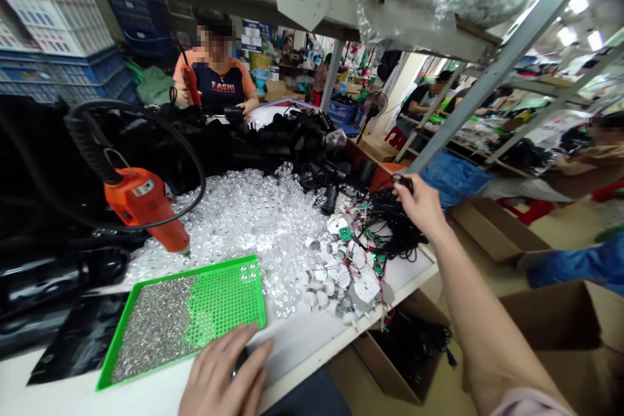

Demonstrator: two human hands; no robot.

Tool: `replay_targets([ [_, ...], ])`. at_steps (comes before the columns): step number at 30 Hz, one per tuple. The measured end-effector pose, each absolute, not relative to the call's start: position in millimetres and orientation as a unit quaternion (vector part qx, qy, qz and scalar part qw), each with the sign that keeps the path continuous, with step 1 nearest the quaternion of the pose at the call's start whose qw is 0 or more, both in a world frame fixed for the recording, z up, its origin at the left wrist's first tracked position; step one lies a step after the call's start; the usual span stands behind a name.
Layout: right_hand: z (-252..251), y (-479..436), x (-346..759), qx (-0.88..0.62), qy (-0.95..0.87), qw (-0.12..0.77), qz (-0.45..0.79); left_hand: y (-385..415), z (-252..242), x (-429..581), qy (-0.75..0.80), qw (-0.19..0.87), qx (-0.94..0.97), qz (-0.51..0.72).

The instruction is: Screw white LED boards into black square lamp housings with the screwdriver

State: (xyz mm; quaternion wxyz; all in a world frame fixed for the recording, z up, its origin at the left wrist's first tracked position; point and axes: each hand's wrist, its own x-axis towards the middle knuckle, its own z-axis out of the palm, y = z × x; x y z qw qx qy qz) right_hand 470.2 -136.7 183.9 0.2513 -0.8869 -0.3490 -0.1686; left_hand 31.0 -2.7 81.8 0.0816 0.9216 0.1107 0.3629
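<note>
At the right end of the workbench, my right hand is closed on a black cable, above a tangled heap of black cables. My left hand is at the front edge, beside the near rim of a green tray. Its fingers are curled round a small black glossy part, mostly hidden by them. Small metal screws fill the tray's left half. White plates with wires and green circuit boards lie between the hands, next to a pile of clear plastic lenses.
An orange electric screwdriver hangs over the tray on a looped cord. Black housings are heaped behind. A metal shelf post slants at right. Cardboard boxes stand below the bench. A person works opposite.
</note>
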Motion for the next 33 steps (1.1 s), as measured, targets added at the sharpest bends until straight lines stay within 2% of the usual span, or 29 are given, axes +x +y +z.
replay_targets([
  [2,211,-125,469,-0.819,-0.363,0.36,-0.261,-2,101,72,0.077,0.117,0.925,0.353],
  [4,235,-115,465,-0.763,-0.364,0.421,-0.33,0,114,115,0.063,0.137,0.932,0.329],
  [6,252,-110,460,-0.756,-0.42,0.393,-0.314,5,120,159,0.08,0.174,0.938,0.289],
  [9,265,-110,454,-0.765,-0.525,0.292,-0.234,11,124,217,0.137,0.248,0.936,0.208],
  [10,266,-111,452,-0.762,-0.535,0.29,-0.222,12,125,234,0.149,0.272,0.93,0.197],
  [15,263,-115,442,-0.742,-0.505,0.401,-0.182,5,131,301,0.136,0.385,0.89,0.205],
  [18,264,-116,435,-0.743,-0.505,0.419,-0.129,0,133,323,0.173,0.438,0.856,0.213],
  [21,268,-122,438,-0.777,-0.504,0.357,-0.12,0,133,333,0.187,0.465,0.839,0.212],
  [25,267,-139,454,-0.871,-0.466,0.102,-0.118,9,139,333,0.175,0.485,0.831,0.208],
  [27,265,-151,458,-0.88,-0.472,0.031,-0.053,14,146,333,0.177,0.483,0.832,0.21],
  [28,265,-157,457,-0.871,-0.489,0.05,-0.008,17,150,334,0.18,0.48,0.832,0.21],
  [30,270,-169,453,-0.828,-0.53,0.177,0.052,23,157,339,0.19,0.472,0.836,0.205],
  [33,286,-177,445,-0.726,-0.54,0.425,-0.03,33,161,353,0.207,0.451,0.848,0.185],
])
